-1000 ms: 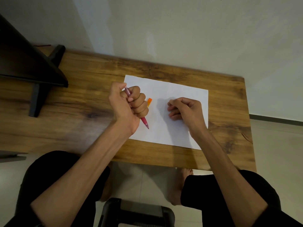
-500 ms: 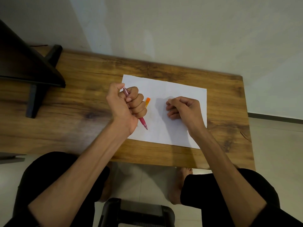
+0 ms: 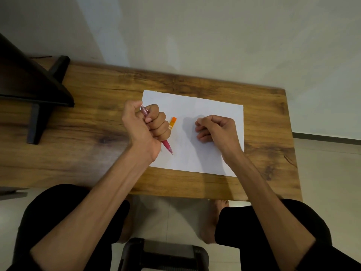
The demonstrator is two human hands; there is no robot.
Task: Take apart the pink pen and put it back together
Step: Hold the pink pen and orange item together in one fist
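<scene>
Left hand, fingers closed in a fist around the pink pen; its long axis runs diagonally, cap end above the thumb, tip down-right over the white paper on the worktop. Orange piece just beside the knuckles. Right hand, well apart, curled; contents not visible. The tip points toward the right hand, probably the nearer end to grasp.

L hand fisted round pink pen, thumb on top; R hand loosely curled, knuckles up, just right of pen.
</scene>
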